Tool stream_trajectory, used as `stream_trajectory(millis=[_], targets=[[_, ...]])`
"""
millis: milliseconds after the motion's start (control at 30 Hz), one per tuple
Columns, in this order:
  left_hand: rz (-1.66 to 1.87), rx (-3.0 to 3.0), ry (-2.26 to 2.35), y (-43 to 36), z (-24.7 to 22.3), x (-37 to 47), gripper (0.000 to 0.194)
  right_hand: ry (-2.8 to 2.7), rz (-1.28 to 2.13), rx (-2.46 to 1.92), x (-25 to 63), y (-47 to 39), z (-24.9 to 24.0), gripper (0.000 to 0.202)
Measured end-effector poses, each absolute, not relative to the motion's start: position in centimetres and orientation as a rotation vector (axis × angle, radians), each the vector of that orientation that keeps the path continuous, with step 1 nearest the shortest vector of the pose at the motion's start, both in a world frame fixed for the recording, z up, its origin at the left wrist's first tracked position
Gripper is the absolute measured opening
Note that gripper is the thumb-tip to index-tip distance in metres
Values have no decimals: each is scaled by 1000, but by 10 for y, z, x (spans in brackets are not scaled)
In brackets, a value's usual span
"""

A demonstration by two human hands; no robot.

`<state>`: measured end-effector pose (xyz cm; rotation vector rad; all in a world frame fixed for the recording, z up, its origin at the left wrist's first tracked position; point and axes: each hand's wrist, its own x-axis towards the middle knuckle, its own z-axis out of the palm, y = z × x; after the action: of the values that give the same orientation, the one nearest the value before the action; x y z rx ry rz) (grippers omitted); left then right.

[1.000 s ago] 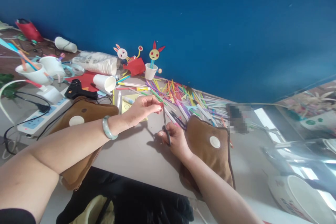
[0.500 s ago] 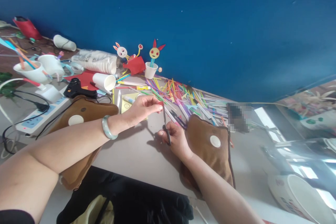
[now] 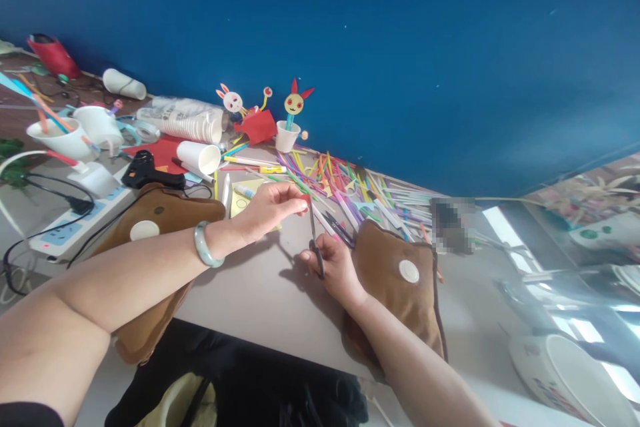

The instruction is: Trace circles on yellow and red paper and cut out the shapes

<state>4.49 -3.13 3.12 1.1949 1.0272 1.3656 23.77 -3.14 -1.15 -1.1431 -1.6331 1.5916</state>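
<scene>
Black-handled scissors [image 3: 315,250] are gripped in my right hand [image 3: 336,268], blades pointing up and away. The blade tips reach beside the fingertips of my left hand [image 3: 277,207], which are pinched together. Something small and red seems to show at those fingertips, too small to make out. A pale bracelet [image 3: 203,244] circles my left wrist. Brown cushions lie under or beside my arms, one at left [image 3: 150,210] and one at right [image 3: 395,280]. Behind my left hand is a yellow paper [image 3: 240,203] with shapes drawn on it.
Colourful pipe cleaners [image 3: 330,173] are strewn along the blue wall. Two paper-faced figures, one in a white cup [image 3: 287,138], stand there. At left are a glue gun [image 3: 150,172], a power strip [image 3: 75,220] and stacked paper cups [image 3: 190,123]. A white bowl [image 3: 565,373] stands at right.
</scene>
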Motion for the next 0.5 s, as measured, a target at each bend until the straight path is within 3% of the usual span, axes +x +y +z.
stream_trajectory(millis=[500], targets=[[1382, 1186, 1045, -32, 33, 45, 13, -1653, 1555, -1182, 238, -32, -11, 55]])
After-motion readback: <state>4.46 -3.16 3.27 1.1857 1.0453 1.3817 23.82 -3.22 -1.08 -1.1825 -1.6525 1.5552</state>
